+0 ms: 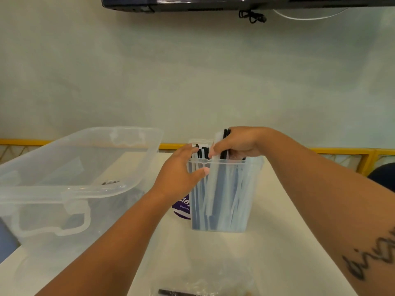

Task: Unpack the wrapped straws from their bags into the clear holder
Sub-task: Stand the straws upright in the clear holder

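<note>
The clear holder [235, 201] stands upright in the middle of the white table, filled with several wrapped black straws [215, 189]. My right hand [241, 144] is above its rim and grips a bundle of wrapped straws whose tops stick up at its left. My left hand [181, 169] is against the holder's left wall, thumb across the front, fingers reaching to the straw tops at the rim. A crumpled clear bag [205, 283] with a dark straw inside lies at the near edge of the table.
A large clear storage bin [70, 189] with a latch handle fills the left side. A purple-labelled packet [181, 208] lies just left of the holder. Behind the table runs a yellow rail [342, 151] and a pale wall.
</note>
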`<action>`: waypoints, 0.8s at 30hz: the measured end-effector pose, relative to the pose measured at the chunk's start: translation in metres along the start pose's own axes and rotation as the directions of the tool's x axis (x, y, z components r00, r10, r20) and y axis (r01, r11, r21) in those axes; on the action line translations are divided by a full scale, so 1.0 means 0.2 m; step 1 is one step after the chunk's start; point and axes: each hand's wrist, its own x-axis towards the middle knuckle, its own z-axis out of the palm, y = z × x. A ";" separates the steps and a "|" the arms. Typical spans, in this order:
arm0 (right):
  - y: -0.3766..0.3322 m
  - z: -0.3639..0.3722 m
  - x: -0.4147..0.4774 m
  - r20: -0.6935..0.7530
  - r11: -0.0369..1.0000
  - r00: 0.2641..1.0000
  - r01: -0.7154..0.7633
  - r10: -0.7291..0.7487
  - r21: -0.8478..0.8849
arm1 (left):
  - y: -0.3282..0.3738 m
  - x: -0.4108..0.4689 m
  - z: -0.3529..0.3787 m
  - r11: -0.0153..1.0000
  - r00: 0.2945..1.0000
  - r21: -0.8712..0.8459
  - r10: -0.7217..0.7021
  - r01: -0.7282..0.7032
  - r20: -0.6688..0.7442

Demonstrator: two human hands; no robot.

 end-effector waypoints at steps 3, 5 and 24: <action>0.02 0.03 0.04 0.079 0.985 0.986 -0.136 0.144 -0.102 | -0.01 0.00 0.01 1.000 1.000 0.009 0.008 -0.008 -0.024; 0.02 0.05 0.04 0.089 0.952 0.975 -0.177 0.205 -0.251 | -0.02 0.00 0.01 1.000 0.999 -0.003 0.009 -0.009 -0.031; 0.01 0.03 0.06 -0.378 0.809 0.902 -0.059 -0.207 -0.585 | -0.03 0.00 -0.01 0.999 0.999 0.040 0.026 -0.027 0.033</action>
